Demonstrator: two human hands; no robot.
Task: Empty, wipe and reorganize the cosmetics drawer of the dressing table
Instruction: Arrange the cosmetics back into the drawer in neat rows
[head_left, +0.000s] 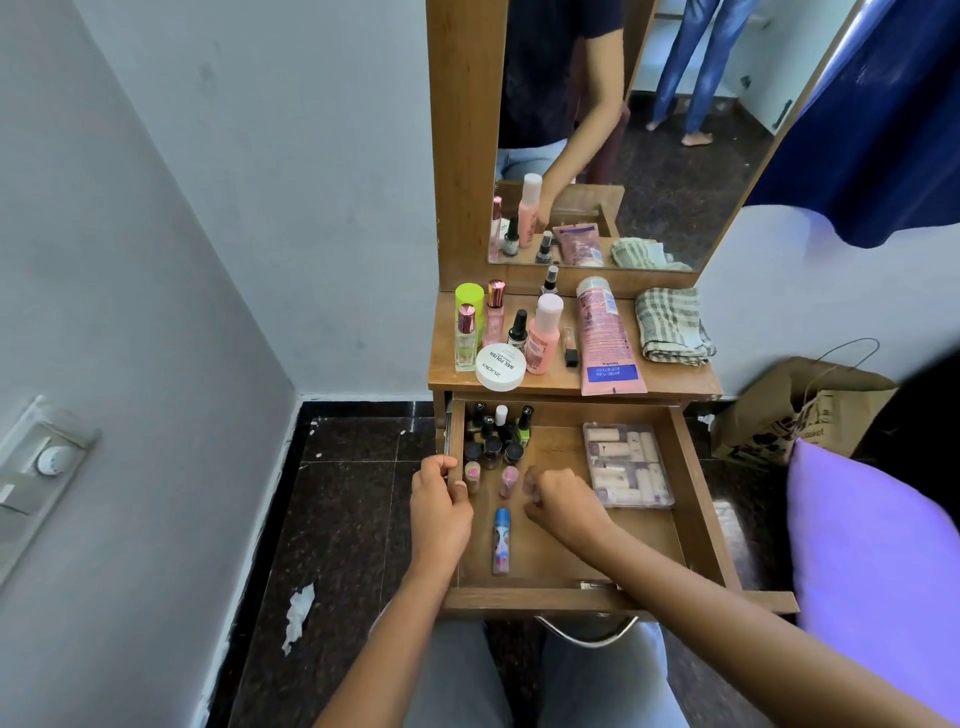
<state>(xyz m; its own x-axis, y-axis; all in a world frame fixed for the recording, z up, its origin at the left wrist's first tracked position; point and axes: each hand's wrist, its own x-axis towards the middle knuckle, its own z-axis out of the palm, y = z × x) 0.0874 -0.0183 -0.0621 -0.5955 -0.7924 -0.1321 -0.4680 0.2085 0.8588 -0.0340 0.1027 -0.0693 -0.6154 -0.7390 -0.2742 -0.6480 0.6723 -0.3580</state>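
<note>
One drawer (698, 499), one box (628, 467), left fingers (435, 464) gripping drawer wall, right fingers (537, 503) curled (grasp unclear)

Light grey-blue jeans (457, 675) cover both thighs at the bottom of the view. The left hand (439, 499) and right hand (563, 499) are bare, as are both forearms. In the mirror (675, 171) the reflection shows a dark navy short-sleeved T-shirt (550, 67) above the same pale jeans

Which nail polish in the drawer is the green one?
The lime-green bottle with the black cap, standing at the right edge of the bunch in the back left corner of the drawer. Its neighbours are dark bottles.
</note>
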